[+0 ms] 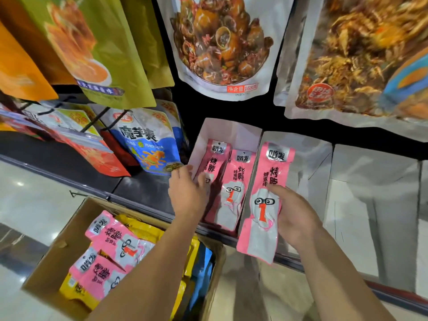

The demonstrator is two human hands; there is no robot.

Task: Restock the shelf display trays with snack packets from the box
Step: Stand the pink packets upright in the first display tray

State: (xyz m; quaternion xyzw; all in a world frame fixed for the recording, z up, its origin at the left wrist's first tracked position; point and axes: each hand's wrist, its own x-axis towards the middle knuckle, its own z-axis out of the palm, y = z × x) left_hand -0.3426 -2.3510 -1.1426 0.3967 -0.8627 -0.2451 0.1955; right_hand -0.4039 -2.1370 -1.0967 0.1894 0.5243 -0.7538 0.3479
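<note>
My right hand (294, 216) grips a pink and white snack packet (266, 198) with a goose drawing, held over the front of a white display tray (305, 156). My left hand (187, 193) rests on a packet (213, 163) lying in the neighbouring white tray (231, 130); whether its fingers grip that packet I cannot tell. A second pink packet (234, 188) lies beside it in that tray. Below the shelf stands a cardboard box (58, 246) with more pink packets (111, 237) on top of yellow and blue ones.
Another white tray (375, 181) stands to the right. Large snack bags hang overhead: a green one (92, 47), a white one with a dish picture (222, 42). A blue and white bag (148, 142) stands left of the trays. The shelf's dark edge (143, 205) runs diagonally above the box.
</note>
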